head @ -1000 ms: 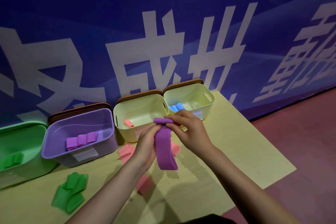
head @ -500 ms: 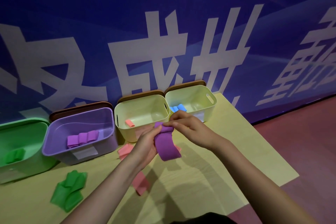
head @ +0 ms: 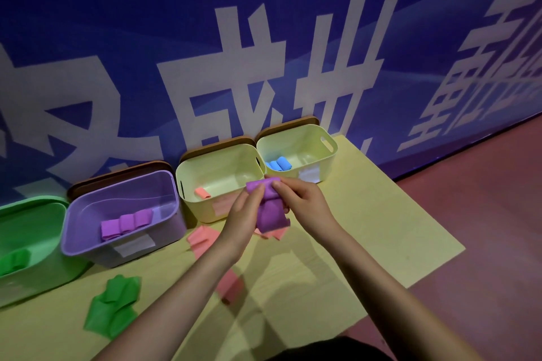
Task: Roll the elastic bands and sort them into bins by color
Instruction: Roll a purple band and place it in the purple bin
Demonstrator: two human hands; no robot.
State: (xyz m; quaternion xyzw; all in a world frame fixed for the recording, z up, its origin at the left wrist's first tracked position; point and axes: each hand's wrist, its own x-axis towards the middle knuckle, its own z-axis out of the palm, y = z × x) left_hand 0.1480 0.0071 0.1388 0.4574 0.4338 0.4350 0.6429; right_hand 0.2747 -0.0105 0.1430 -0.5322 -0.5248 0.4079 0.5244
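I see a pale yellow desk point(head: 366, 231) set against a blue wall point(head: 146, 23) with large white characters. Four bins line the back edge. From my left: a green bin point(head: 44, 240) with a green roll point(head: 14, 261) inside, a purple bin point(head: 88, 214) holding three purple rolls point(head: 126, 223) side by side, a cream bin point(head: 223, 161) with one pink roll point(head: 202, 193), and a second cream bin point(head: 311, 138) with blue rolls point(head: 278, 163). Brown lids point(head: 117, 173) stand behind the bins, against the wall. Loose green bands point(head: 113, 309) lie in a heap on the near left of the desk, and loose pink bands point(head: 202, 239) lie flat in front of the first cream bin, with another pink piece partly hidden under my left forearm. Red floor point(head: 484, 214) shows to the right.

Nothing stands between my hands and the bins; the hands themselves cover the front wall of the first cream bin.

The purple band point(head: 268, 214) hangs in the air between both hands, just in front of the two cream bins and above the pink bands. Its top end is rolled up and the rest hangs loose below. My left hand point(head: 245, 218) has thumb and fingers curled round the band's left side, thumb tip on the roll. My right hand point(head: 302, 202) pinches the rolled top from the right with bent fingers.
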